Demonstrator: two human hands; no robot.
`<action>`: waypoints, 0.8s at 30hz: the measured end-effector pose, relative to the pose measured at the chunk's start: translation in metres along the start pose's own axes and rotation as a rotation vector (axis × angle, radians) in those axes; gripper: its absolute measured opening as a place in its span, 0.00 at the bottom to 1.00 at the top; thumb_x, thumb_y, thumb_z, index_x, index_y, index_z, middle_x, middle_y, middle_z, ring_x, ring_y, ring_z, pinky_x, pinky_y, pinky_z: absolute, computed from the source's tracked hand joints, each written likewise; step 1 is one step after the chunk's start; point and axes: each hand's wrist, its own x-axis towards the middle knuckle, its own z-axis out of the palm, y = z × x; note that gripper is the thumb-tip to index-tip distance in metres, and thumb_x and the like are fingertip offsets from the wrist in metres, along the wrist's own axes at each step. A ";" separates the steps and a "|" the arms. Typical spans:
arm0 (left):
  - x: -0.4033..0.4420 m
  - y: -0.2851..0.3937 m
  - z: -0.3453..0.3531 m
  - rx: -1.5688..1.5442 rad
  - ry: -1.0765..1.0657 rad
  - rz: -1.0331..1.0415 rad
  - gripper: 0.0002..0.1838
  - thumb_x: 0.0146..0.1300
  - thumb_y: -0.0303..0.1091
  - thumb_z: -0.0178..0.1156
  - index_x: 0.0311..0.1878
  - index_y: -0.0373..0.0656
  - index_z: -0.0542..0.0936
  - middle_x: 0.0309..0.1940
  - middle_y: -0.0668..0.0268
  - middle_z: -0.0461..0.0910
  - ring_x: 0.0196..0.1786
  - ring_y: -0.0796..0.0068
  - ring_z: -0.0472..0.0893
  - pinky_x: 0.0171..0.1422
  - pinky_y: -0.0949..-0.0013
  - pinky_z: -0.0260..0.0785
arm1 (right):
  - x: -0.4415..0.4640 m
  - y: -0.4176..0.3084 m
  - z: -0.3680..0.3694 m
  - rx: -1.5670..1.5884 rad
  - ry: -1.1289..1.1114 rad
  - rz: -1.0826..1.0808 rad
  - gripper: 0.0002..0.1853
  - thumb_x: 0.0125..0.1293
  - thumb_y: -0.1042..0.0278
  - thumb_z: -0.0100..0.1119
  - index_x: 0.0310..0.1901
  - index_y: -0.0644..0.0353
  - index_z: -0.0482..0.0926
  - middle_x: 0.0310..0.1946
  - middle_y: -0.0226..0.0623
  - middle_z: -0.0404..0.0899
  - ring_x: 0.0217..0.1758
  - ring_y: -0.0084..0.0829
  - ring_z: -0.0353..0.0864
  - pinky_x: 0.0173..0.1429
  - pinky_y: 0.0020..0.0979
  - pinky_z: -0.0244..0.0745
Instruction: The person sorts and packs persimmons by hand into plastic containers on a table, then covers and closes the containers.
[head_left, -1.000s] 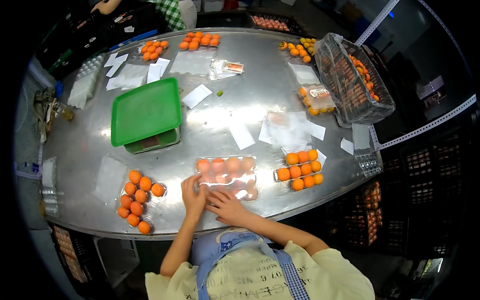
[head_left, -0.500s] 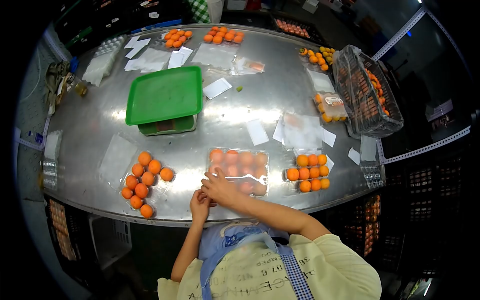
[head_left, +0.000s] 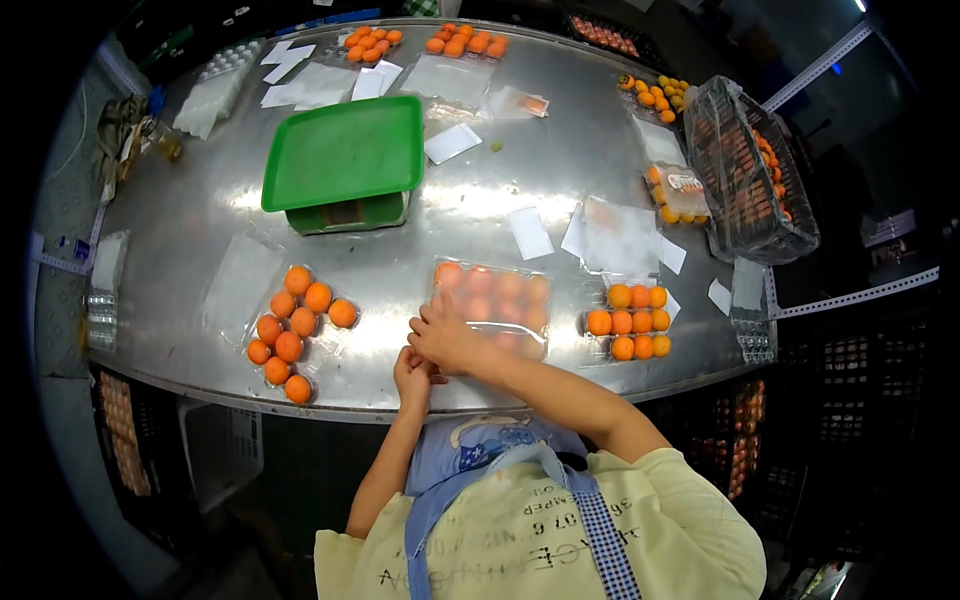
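Bare surface [head_left: 385, 345] flanks the covered fruit pack [head_left: 492, 300] on both sides. Right hand [head_left: 447, 340] at its near-left corner, left hand [head_left: 412, 380] just beside; fingers curled, grip indeterminable.

On the table [head_left: 560, 185], the fruit pack [head_left: 500, 324] lies between left-hand fruit [head_left: 289, 346] and right-hand fruit [head_left: 641, 322]; behind, leftward, stands a tub [head_left: 385, 212].

Near-left corner of fruit pack [head_left: 508, 287] hidden by right grip [head_left: 445, 338]; shirt [head_left: 500, 555] cut off below.
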 end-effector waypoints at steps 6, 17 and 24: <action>0.004 0.003 0.005 -0.005 0.059 -0.005 0.06 0.60 0.22 0.57 0.37 0.43 0.70 0.30 0.65 0.78 0.25 0.74 0.79 0.20 0.74 0.72 | 0.002 0.001 -0.007 0.031 0.022 -0.018 0.26 0.37 0.57 0.71 0.43 0.55 0.78 0.41 0.34 0.74 0.53 0.39 0.70 0.60 0.60 0.57; 0.010 -0.006 -0.016 0.136 -0.061 -0.027 0.08 0.59 0.22 0.57 0.31 0.44 0.67 0.25 0.63 0.78 0.22 0.74 0.79 0.20 0.74 0.70 | -0.013 0.090 -0.104 0.369 0.261 0.134 0.21 0.54 0.80 0.51 0.51 0.52 0.75 0.46 0.32 0.77 0.48 0.39 0.78 0.47 0.39 0.74; -0.016 0.007 -0.016 0.189 -0.179 -0.172 0.13 0.56 0.20 0.61 0.29 0.43 0.66 0.20 0.64 0.76 0.18 0.76 0.77 0.17 0.75 0.69 | 0.033 0.173 -0.080 0.163 0.231 0.293 0.18 0.61 0.74 0.50 0.53 0.49 0.75 0.48 0.33 0.79 0.49 0.40 0.79 0.49 0.39 0.74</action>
